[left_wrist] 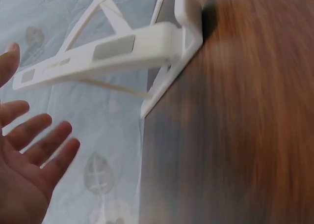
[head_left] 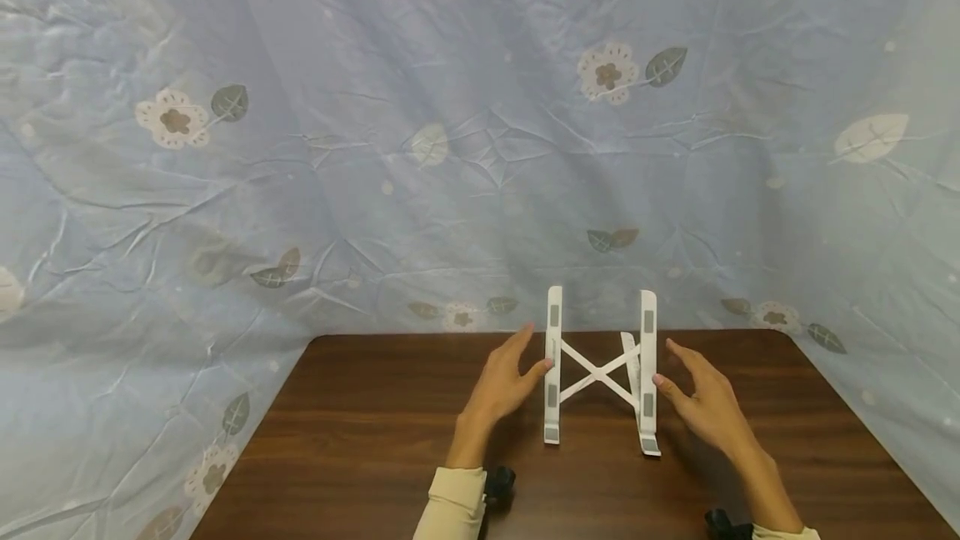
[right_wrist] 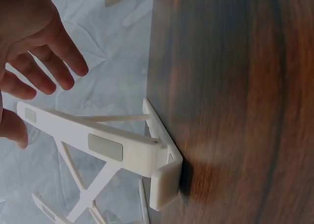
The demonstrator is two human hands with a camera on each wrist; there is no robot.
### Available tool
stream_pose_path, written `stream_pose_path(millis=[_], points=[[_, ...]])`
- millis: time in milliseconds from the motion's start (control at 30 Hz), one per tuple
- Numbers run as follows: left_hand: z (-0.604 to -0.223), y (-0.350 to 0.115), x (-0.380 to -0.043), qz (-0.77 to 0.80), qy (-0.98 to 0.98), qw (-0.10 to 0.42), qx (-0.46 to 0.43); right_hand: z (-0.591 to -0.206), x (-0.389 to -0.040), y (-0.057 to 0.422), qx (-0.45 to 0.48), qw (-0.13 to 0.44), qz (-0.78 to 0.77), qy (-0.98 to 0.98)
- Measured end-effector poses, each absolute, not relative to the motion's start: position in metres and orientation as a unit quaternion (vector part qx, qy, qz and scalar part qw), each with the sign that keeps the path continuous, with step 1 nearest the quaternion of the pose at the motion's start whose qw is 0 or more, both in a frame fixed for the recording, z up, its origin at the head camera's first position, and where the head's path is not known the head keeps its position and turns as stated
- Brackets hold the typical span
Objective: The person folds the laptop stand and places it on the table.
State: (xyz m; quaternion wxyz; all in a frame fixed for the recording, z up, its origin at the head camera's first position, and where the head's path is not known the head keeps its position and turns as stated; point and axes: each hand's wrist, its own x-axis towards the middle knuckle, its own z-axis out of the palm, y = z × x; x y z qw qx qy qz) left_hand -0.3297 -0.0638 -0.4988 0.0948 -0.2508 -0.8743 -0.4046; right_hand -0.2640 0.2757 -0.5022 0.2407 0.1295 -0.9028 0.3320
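Note:
A white folding laptop stand [head_left: 597, 374] stands unfolded on the table, its two arms joined by an X-shaped brace. Grey pads [right_wrist: 105, 147] line the arms, and each front end has an upturned lip. My left hand [head_left: 498, 382] is beside the stand's left arm, thumb tip right at its edge. On the other side, my right hand [head_left: 707, 402] is beside the right arm with its thumb close to it. In both wrist views the fingers are spread and relaxed, with nothing gripped, and the stand [left_wrist: 113, 52] rests on its base.
The dark wood-grain table [head_left: 360, 440] ends at a back edge against a pale blue hanging cloth [head_left: 480, 173] printed with flowers and leaves. Black wrist straps [head_left: 500, 483] and light sleeves [head_left: 453, 502] show at my wrists.

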Motion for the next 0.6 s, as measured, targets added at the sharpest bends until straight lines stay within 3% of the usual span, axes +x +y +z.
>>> stream_pose_path(millis=[200,433,600], points=[[-0.511,-0.049,-0.339,-0.418,-0.855,0.141,-0.272,-0.506,-0.269,0.272,0.115,0.286,0.344,-0.887],[-0.522,-0.041,-0.349,-0.461,-0.81,0.218,-0.289,-0.51,-0.282,0.268,0.111,0.281,0.383,-0.873],[-0.522,-0.036,-0.353,-0.486,-0.796,0.217,-0.288,-0.512,-0.288,0.271,0.101,0.278,0.39,-0.872]])
